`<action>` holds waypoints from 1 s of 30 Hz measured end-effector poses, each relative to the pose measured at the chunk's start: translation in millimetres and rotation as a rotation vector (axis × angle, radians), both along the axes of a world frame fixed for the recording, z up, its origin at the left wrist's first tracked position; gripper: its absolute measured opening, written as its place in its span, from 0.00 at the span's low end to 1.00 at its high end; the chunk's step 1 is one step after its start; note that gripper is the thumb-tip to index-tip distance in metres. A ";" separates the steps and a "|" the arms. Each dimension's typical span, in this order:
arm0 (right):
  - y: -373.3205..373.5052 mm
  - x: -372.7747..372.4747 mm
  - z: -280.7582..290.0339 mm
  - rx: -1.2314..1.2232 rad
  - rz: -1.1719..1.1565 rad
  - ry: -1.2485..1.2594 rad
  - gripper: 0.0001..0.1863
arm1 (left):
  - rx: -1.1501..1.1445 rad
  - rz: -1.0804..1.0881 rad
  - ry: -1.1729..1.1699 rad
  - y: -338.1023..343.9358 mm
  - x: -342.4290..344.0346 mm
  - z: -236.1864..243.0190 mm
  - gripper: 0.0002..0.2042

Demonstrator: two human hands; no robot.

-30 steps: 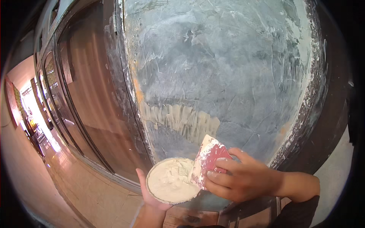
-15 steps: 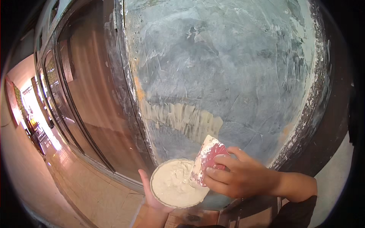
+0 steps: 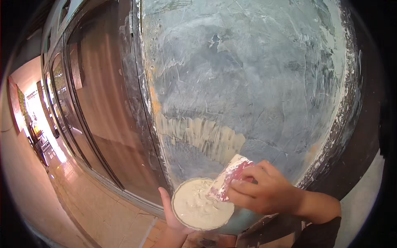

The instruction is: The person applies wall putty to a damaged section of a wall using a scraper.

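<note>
My left hand (image 3: 171, 211) holds a round container of cream-coloured putty (image 3: 198, 208) from below at the lower middle, its thumb up along the left rim. My right hand (image 3: 269, 192) grips a pink flat scraper (image 3: 231, 177) smeared with white putty, its lower edge down at the putty near the container's back right. Behind them rises a mottled grey-blue wall panel (image 3: 256, 74), with a streaky cream patch (image 3: 202, 136) just above the scraper.
At the left are dark-framed glass panels (image 3: 99, 115) and a passage with a tiled floor (image 3: 107, 211) leading to a bright opening. A flaking white edge (image 3: 347, 82) borders the panel at the right, beside a dark surface (image 3: 362, 140).
The container and both hands have moved right and slightly down. The scraper is tilted further over to the right, lower across the putty. The surroundings have also shifted a little in view.
</note>
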State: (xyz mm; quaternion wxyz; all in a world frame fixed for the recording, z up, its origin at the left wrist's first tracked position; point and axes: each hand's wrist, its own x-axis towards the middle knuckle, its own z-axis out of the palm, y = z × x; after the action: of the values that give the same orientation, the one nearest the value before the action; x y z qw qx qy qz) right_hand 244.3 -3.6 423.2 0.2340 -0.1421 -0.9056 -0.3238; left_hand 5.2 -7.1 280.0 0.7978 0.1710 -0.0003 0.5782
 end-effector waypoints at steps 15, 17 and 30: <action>23.3 20.3 -10.3 -0.155 -0.296 0.126 0.10 | 0.034 0.053 0.031 18.6 0.6 -19.6 0.54; 30.2 25.0 -31.2 -0.193 -0.383 0.135 0.10 | 0.057 0.038 0.030 18.3 0.0 -21.9 0.54; 64.2 40.8 -67.5 -0.481 -0.552 0.358 0.07 | -0.059 0.183 0.081 13.2 -18.5 -31.3 0.53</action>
State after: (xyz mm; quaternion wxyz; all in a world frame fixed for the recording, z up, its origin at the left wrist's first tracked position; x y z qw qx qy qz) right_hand 285.1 60.6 355.7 0.2524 -0.4849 -0.8282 -0.1236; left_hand -13.3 6.1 248.7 0.7458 0.1703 0.0646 0.6408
